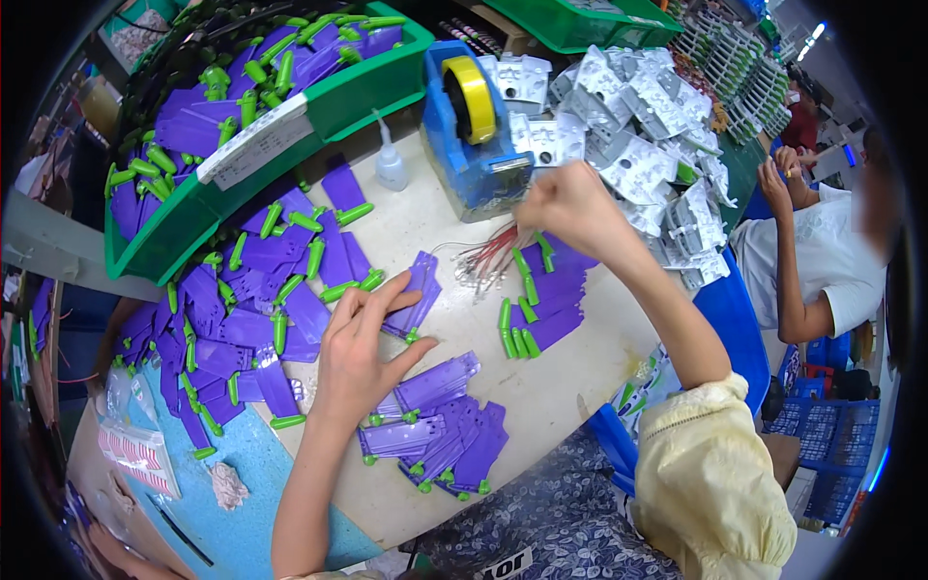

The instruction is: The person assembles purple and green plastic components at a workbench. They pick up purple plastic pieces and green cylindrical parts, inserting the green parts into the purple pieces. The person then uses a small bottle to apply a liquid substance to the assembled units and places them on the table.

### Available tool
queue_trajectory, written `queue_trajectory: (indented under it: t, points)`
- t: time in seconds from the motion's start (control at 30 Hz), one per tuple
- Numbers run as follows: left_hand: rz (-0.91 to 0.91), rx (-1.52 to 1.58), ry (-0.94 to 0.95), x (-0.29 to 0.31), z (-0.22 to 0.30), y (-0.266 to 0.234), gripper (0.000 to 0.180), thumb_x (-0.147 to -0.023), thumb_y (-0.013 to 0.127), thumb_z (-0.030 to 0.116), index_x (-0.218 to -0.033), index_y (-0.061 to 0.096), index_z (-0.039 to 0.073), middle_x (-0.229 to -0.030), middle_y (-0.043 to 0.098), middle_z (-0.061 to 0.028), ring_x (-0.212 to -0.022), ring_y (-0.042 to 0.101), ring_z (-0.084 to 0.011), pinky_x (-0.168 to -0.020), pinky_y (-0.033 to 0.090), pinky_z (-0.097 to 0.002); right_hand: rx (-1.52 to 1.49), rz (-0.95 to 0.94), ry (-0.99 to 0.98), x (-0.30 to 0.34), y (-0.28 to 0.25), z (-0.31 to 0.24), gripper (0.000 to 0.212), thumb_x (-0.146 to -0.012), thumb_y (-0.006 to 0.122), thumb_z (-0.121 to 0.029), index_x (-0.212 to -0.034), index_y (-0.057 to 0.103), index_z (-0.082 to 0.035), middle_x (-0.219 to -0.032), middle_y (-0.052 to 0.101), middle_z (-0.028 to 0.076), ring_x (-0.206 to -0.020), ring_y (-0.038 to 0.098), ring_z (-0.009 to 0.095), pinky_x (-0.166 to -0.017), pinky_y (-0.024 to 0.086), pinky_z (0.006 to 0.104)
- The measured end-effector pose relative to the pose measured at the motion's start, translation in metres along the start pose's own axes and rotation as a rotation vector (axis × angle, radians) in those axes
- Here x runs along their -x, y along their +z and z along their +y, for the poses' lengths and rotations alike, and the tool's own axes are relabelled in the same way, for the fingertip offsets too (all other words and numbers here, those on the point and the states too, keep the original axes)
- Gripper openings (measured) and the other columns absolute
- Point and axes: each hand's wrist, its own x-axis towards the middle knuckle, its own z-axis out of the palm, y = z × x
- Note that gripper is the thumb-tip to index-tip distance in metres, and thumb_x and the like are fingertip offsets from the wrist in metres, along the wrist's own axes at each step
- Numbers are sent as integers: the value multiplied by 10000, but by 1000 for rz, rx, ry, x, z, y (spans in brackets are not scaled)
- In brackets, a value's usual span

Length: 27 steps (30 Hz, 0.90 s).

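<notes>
Purple panels (pixel 307 311): heaping on the worktop (pixel 541 391), one panel (pixel 422 287) lying by the left hand (pixel 356 353).
Left hand: spreading over it, touching.
Right hand (pixel 570 203): pressing fingers together, contents hidden.
Reddish wires (pixel 493 253): seemingly being picked, calling for separating one.

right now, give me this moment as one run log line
left hand: at purple piece | right hand: by red wires, near tape dispenser | green bin: purple parts inside
</notes>
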Motion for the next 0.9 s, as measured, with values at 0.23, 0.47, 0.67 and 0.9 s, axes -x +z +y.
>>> queue_trajectory:
  t: [0.23,0.47,0.67,0.9]
  points:
    - [-25,51,-36,2,-5,3,843,-681,892,151,-1418,494,57,-1139,730,-47,-951,604,-286,-894,513,-393,-617,-425,-167,59,77,-6,226,-966,702,-195,-1132,776,-61,-800,633,19,-734,525,75,-621,391,251]
    - [-35,78,-84,7,-4,-1,818,-681,909,159,-1386,513,40,-1138,729,-108,-965,649,-327,-911,501,-427,-337,-350,-258,44,95,1,219,-945,694,-150,-1131,775,-70,-749,611,54,-621,507,114,-535,373,301]
    - [67,-38,-4,20,-2,8,685,-666,907,152,-1279,622,44,-1068,676,-138,-994,633,-316,-815,543,-408,-198,-189,-391,48,98,-4,196,-904,702,-80,-1082,771,-32,-712,608,99,-560,537,176,-514,413,342]
    - [-14,-79,-158,9,7,4,707,-664,914,141,-1294,607,43,-1096,622,-128,-920,632,-287,-821,548,-378,-55,43,-408,23,90,-25,75,-866,723,-32,-872,709,41,-698,658,138,-558,646,208,-513,475,319]
